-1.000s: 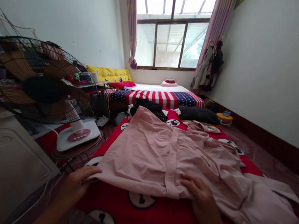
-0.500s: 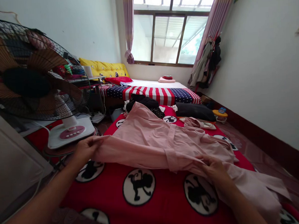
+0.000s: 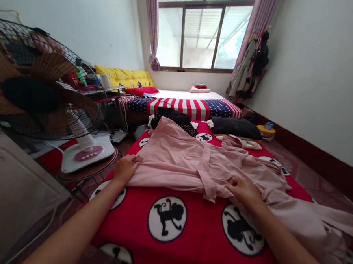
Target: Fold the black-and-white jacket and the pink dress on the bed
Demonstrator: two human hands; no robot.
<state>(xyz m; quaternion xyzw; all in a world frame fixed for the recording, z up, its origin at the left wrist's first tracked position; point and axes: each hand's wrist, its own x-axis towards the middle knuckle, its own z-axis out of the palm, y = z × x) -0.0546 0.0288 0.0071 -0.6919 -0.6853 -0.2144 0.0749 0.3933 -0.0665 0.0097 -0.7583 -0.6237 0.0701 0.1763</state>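
A pink belted dress (image 3: pixel 183 155) lies spread across a red blanket (image 3: pixel 199 233) printed with black monkeys in white circles. At the dress's left end, my left hand (image 3: pixel 125 168) pinches the fabric near its edge. My right hand (image 3: pixel 245 189) grips the near edge close to the waist, with thumb and fingers together. Between the hands a fabric belt (image 3: pixel 207 181) crosses the dress, its end hanging toward me. The sleeves and upper part trail off to the lower right in loose folds.
Behind the dress lie black clothes (image 3: pixel 171 118) and a folded dark garment (image 3: pixel 235 127). A large fan (image 3: pixel 32 92) stands on a round stool (image 3: pixel 86 172) at the left. Farther back is a bed with a stars-and-stripes cover (image 3: pixel 178 106); a yellow stool (image 3: pixel 265 130) is at right.
The near edge of the dress has come down flat onto the blanket. My left hand has moved right and away from me with its hold; the camera view has shifted slightly.
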